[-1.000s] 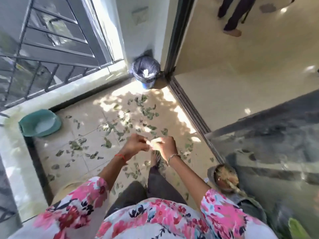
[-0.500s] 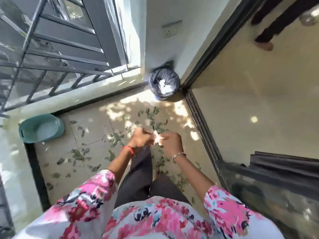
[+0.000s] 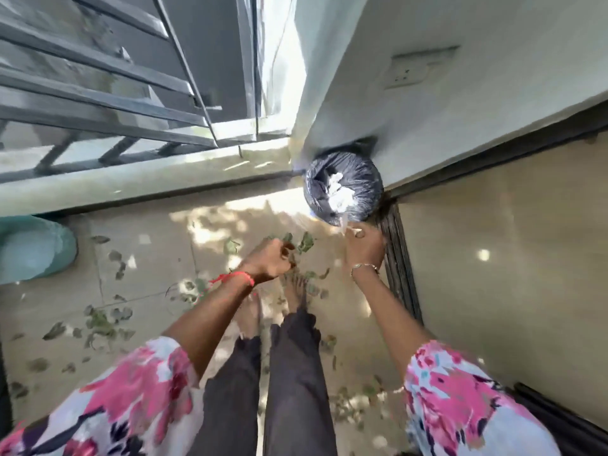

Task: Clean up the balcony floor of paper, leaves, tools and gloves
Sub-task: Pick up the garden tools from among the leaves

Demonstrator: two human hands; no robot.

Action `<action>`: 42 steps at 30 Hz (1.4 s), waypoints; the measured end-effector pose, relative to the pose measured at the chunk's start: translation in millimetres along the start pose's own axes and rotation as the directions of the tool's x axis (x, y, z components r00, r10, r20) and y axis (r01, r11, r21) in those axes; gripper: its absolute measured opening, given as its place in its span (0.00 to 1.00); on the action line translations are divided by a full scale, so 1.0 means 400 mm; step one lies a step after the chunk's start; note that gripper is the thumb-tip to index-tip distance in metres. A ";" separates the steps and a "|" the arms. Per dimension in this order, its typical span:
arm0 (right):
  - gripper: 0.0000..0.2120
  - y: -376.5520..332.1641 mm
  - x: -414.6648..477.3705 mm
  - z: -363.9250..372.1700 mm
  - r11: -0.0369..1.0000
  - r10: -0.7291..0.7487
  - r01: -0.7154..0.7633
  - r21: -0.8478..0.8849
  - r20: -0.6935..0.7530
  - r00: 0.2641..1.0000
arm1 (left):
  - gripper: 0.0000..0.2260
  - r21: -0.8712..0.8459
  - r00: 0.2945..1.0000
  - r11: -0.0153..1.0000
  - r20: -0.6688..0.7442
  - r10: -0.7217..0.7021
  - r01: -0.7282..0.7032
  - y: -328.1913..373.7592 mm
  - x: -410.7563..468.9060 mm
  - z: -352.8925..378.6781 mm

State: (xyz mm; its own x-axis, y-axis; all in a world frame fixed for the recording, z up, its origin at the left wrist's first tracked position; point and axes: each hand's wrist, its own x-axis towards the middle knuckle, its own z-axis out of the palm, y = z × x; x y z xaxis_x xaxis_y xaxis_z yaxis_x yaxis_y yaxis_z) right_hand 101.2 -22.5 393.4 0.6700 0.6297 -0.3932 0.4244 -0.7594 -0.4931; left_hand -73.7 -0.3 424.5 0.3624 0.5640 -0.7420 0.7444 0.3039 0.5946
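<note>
A small bin lined with a black bag stands in the balcony corner, with crumpled white paper inside it. My right hand is just below the bin's near rim and pinches a small scrap of white paper. My left hand hovers over the floor to the left with its fingers curled; I see nothing in it. Green leaves lie scattered over the beige tiles around my bare feet. The image is motion-blurred.
A teal basin sits at the left by the low ledge under the grey railing. The sliding-door track runs along the right, with indoor floor beyond. A wall socket is above the bin.
I have stepped closer to the bin. My hands have parted: the right one has carried the paper scrap up to the bin's rim, the left one has stayed back.
</note>
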 end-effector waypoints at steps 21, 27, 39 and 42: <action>0.15 -0.121 0.078 0.215 0.897 -0.024 0.279 -0.342 0.593 0.805 | 0.16 0.034 0.957 0.972 -0.186 -0.222 0.232 -0.189 0.057 -0.021; 0.18 -0.314 -0.198 0.190 0.692 -0.102 0.650 -0.315 0.848 0.520 | 0.17 -0.103 0.855 0.944 -0.403 -0.327 0.313 -0.185 -0.201 -0.107; 0.18 -0.326 -0.648 0.145 0.322 -0.154 0.938 -0.127 0.971 0.184 | 0.13 -0.546 0.508 0.765 -0.578 -0.639 0.342 -0.357 -0.651 0.108; 0.16 -0.260 -0.712 0.129 0.236 -0.136 0.967 -0.097 0.982 0.131 | 0.13 -0.588 0.477 0.736 -0.567 -0.671 0.336 -0.371 -0.713 0.204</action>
State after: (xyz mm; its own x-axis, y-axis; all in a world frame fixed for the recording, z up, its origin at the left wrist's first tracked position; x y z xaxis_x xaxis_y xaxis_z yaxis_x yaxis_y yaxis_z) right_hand -165.1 -114.3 516.8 -0.5680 0.3467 -0.7465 0.8067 0.4141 -0.4215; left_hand -241.8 -268.9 522.5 -0.6451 0.5007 -0.5773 0.3397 0.8646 0.3703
